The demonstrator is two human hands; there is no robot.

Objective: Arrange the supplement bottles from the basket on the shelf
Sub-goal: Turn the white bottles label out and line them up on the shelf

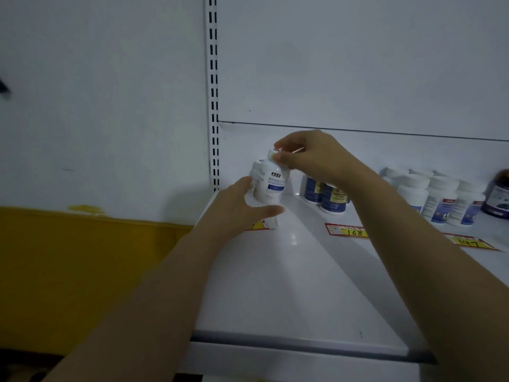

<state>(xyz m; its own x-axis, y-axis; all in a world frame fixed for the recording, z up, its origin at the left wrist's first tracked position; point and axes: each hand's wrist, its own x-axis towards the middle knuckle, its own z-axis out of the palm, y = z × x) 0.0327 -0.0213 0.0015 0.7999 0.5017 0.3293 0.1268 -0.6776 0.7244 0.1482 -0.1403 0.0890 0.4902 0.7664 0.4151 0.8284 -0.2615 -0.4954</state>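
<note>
A white supplement bottle (271, 183) with a blue-and-white label stands tilted at the left end of the white shelf (289, 271). My right hand (311, 158) pinches its white cap from above. My left hand (242, 208) curls around its lower body, thumb under the front. A second white bottle (256, 168) shows just behind it, mostly hidden. The basket is out of view.
Two blue-labelled bottles (325, 195) stand behind my right wrist. Several white-capped bottles (438, 197) and a dark bottle (498, 197) line the back right. Red-yellow price tags (348, 230) lie on the shelf. A slotted upright (213, 106) borders the left; a yellow wall band (82, 257) lies beyond.
</note>
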